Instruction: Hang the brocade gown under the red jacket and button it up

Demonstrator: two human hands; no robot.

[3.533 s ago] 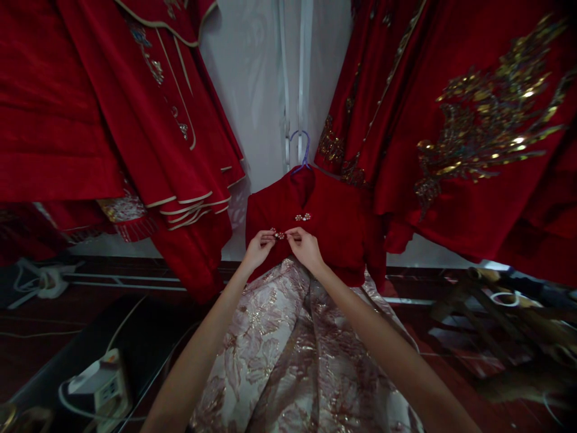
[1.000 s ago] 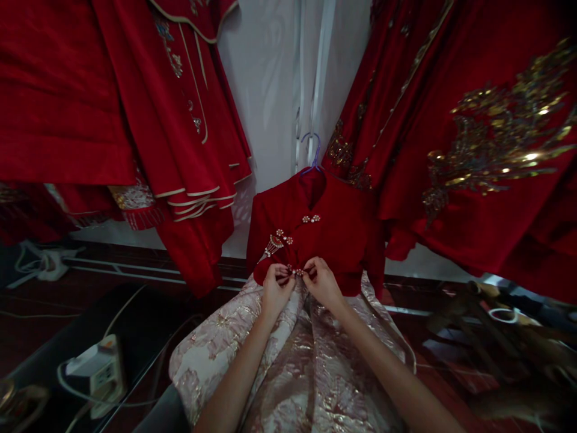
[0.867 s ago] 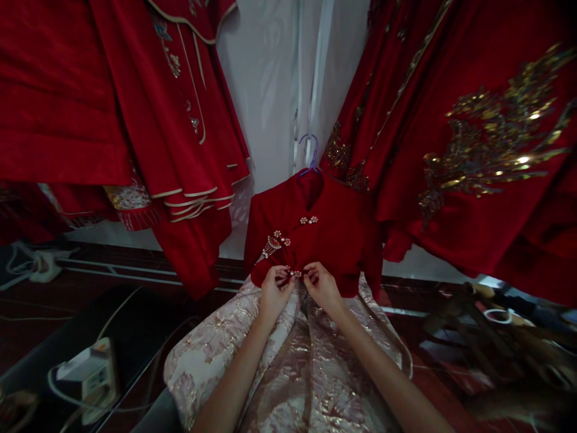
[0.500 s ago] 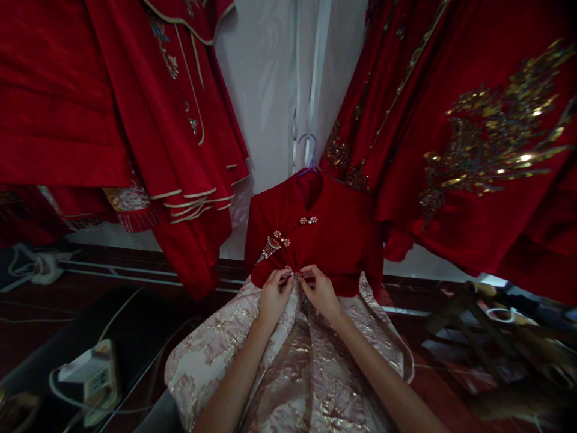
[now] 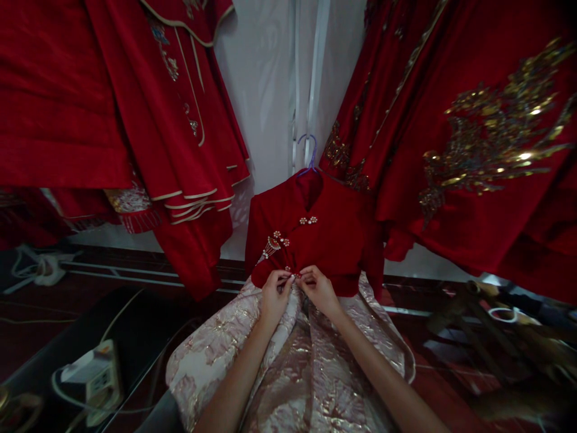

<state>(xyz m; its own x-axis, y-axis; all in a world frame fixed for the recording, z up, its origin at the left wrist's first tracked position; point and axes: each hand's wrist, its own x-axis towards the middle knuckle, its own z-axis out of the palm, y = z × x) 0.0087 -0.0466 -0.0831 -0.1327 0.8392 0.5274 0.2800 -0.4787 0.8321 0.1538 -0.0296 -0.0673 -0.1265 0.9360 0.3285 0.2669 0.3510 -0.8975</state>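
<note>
The small fastening of pale, pearl-like beads (image 5: 294,276) sits at the lower front edge of a short, deep-red fabric jacket with a stand-up collar (image 5: 336,240). The left hand (image 5: 276,291) pinches one side of it between thumb and fingertips, and the right hand (image 5: 320,291) pinches the other side the same way, so the two hands nearly meet; the fingers hide much of the fastening. Above the left hand, on the jacket front, lie a fan-shaped beaded ornament with hanging strands (image 5: 271,246) and, just beside it, flower-shaped bead clusters (image 5: 282,239). A matching pair of bead flowers (image 5: 309,221) is near the collar. The jacket hangs on a thin purple hanger (image 5: 312,153) in front of a pale wall (image 5: 256,78).

Below the jacket, a pinkish-silver brocade skirt with a raised floral pattern (image 5: 288,367) spreads out beneath both forearms. Plain and cream-piped red garments (image 5: 58,96) hang on the left; on the right hangs a red garment with gold sequin embroidery (image 5: 496,132). Lower left, a white power strip (image 5: 104,379) lies on a dark surface (image 5: 135,325).
</note>
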